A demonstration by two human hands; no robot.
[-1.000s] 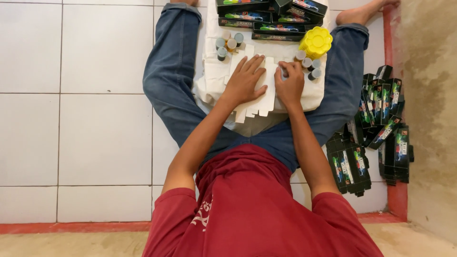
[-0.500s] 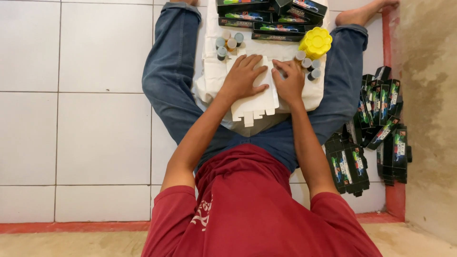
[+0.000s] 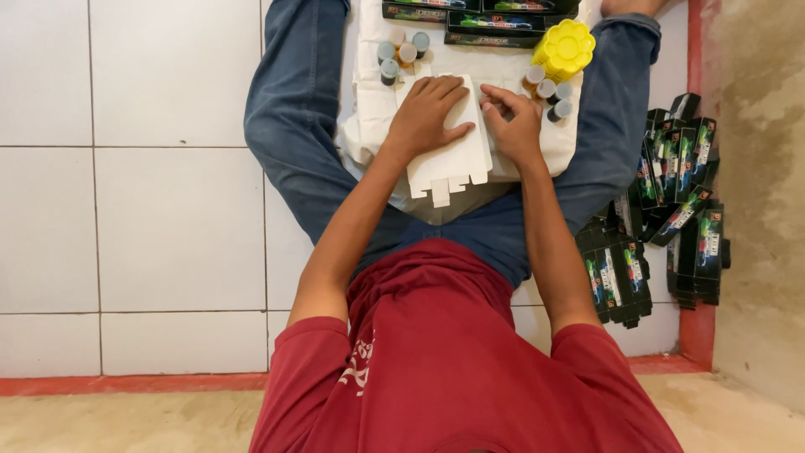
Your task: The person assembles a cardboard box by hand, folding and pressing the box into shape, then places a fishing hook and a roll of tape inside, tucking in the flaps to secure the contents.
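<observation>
I sit on a white tiled floor with my legs apart, a white cloth (image 3: pixel 369 134) spread between them. My left hand (image 3: pixel 426 113) lies flat, fingers spread, on a stack of white flat carton blanks (image 3: pixel 449 168) with tabs pointing toward me. My right hand (image 3: pixel 511 122) presses on the stack's right edge, fingers curled over it. Several small capped bottles (image 3: pixel 399 54) stand just beyond my left hand, and a few more bottles (image 3: pixel 549 92) stand beyond my right hand beside a yellow flower-shaped lid stack (image 3: pixel 563 49).
Finished black boxes (image 3: pixel 478 21) with green and coloured print lie in a row at the far side of the cloth. A heap of the same black boxes (image 3: pixel 671 210) lies on the floor to my right against a red-edged wall base (image 3: pixel 696 335).
The fanned-out white blanks have been gathered into one tighter stack under my hands. Both hands shifted slightly toward each other on it.
</observation>
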